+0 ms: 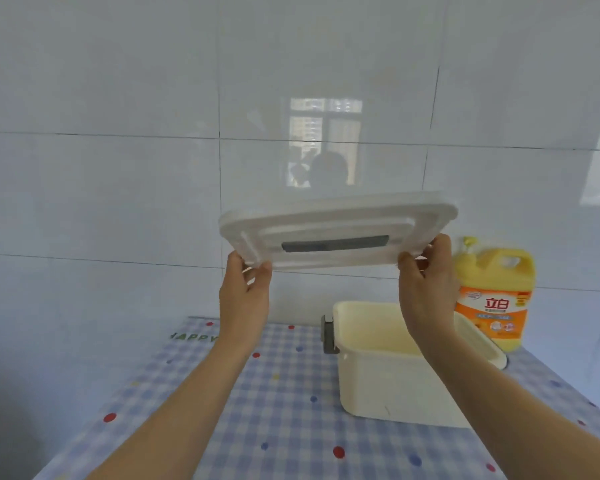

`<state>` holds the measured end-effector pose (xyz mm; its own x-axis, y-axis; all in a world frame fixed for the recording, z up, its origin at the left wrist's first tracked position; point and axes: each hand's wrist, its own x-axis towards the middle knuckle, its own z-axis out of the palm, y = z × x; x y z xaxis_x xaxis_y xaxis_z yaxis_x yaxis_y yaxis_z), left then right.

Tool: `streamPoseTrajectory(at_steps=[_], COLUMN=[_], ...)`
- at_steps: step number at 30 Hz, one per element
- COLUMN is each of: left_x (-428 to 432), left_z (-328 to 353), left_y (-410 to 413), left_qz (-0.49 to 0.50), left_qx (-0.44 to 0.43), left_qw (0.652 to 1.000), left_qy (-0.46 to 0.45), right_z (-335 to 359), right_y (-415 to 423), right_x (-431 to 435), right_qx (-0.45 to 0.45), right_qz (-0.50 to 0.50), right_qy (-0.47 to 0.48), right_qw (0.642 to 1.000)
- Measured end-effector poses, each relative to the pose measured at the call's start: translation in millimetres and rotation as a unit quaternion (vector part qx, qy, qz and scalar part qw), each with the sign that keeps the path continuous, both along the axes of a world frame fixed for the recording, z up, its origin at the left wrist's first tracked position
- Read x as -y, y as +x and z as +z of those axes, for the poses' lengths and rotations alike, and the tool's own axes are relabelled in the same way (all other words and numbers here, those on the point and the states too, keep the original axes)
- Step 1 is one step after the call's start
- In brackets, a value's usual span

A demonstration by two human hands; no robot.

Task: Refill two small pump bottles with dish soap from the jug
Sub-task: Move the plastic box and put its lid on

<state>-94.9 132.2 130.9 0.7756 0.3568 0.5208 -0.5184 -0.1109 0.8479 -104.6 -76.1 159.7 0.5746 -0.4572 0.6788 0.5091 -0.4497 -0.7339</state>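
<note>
A white plastic box lid (336, 233) with a grey handle slot is held up in the air above the table. My left hand (245, 292) grips its near left corner and my right hand (426, 289) grips its near right corner. Below it stands the open cream storage box (392, 382) with a grey latch on its left side; my right forearm hides what lies inside. The yellow dish soap jug (496, 292) with an orange label stands behind the box at the right, against the wall. No pump bottles are visible.
The table wears a blue checked cloth (274, 410) with coloured dots. A white tiled wall (118, 168) rises directly behind it. The cloth's left edge runs diagonally from the back left to the near left.
</note>
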Motion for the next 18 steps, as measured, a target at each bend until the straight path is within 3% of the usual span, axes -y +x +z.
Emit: streamPoseTrajectory(at_steps=[12,18], left_x=[94.0,108.4], left_z=[14.6,12.9], left_y=[-4.1,3.8], left_qz=[-0.001,0.051], left_qx=[0.009,-0.095], left_qw=[0.996,0.982], left_qy=[0.084,0.153], right_z=[-10.8,-13.2], right_y=[-24.8,-25.1], right_x=[94.1,124.0], right_qx=[-0.031,-0.112], right_qz=[-0.076,-0.09], right_qy=[0.022,0.011], right_qw=[0.996,0.99])
